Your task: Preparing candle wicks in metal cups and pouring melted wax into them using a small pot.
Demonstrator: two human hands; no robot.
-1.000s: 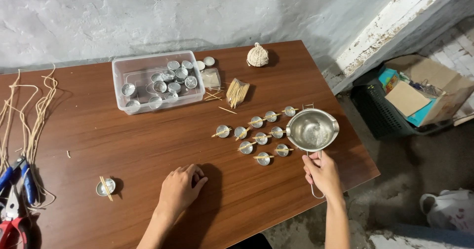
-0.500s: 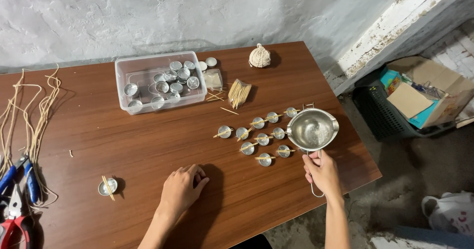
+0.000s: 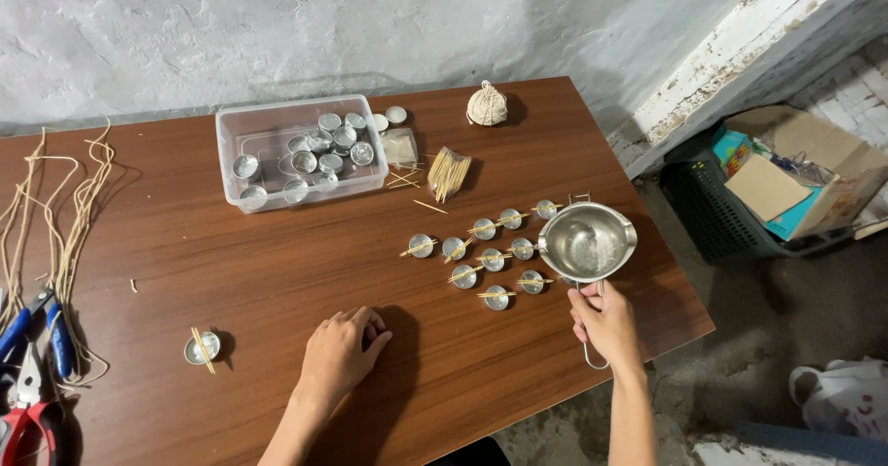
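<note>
A: At the near right edge of the table [image 3: 277, 272], the right hand [image 3: 606, 323] grips the wire handle of a small steel pouring pot [image 3: 587, 241]. Fingers are wrapped and pressed together around the handle. The pot sits just right of a cluster of small metal cups [image 3: 481, 253], each with thin wooden sticks laid across its rim.

B: And the left hand [image 3: 340, 350]?

A: It rests on the table, near centre, fingers loosely curled and holding nothing. It is well apart from the cups. One more cup with sticks [image 3: 200, 347] stands alone to its left.

B: How will the pot handle?

A: Rigid, thin-walled, probably light when unfilled; whether it contains liquid cannot be determined from here. The polished bowl looks slippery, so the handle is the correct place to grip. With a handle that long, the bowl would likely tip easily.

B: Other items?

A: Far side: a clear plastic bin [image 3: 301, 156] holding more cups, a bundle of sticks [image 3: 449, 172] and a ball of twine [image 3: 487, 105]. Far left: cut cord lengths [image 3: 69, 216] and pliers [image 3: 28, 392].
</note>
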